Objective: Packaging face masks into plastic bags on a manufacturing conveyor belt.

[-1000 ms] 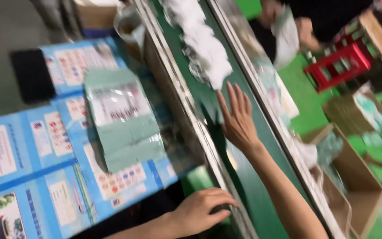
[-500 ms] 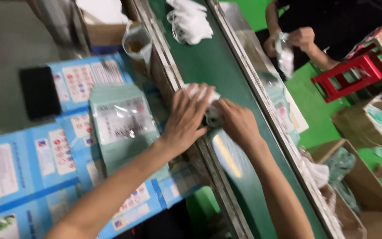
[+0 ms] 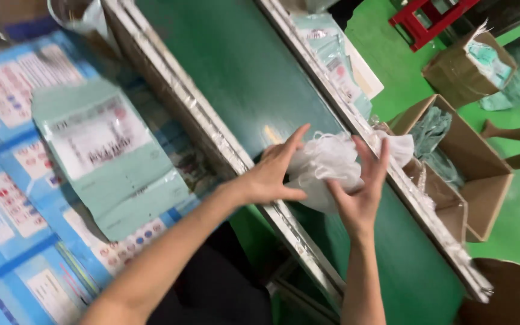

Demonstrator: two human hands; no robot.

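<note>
Both hands over dark green belt (image 3: 224, 66), working one bundle of white masks (image 3: 326, 168). Left hand (image 3: 272, 174) cupped against bundle's near side, fingers spread and curved, thumb underneath; grasping, not clenched. Right hand (image 3: 359, 192) pressed to bundle's far side, fingers fanned upward, palm inward. Bundle thus squeezed between two palms, apparently to square loose pieces into a stack; held just above belt, near its right rail (image 3: 392, 174). Exact contact with belt not determinable, picture blurred. Loose end of white material trailing right over rail. Green pouch (image 3: 106, 156) lying flat on blue printed sheets (image 3: 7, 198) left of belt, within left arm's reach. Open cardboard box (image 3: 470, 174) on green floor right of rail, holding pale green packs, placed close beside line. Second box (image 3: 464, 66) farther back, also filled
</note>
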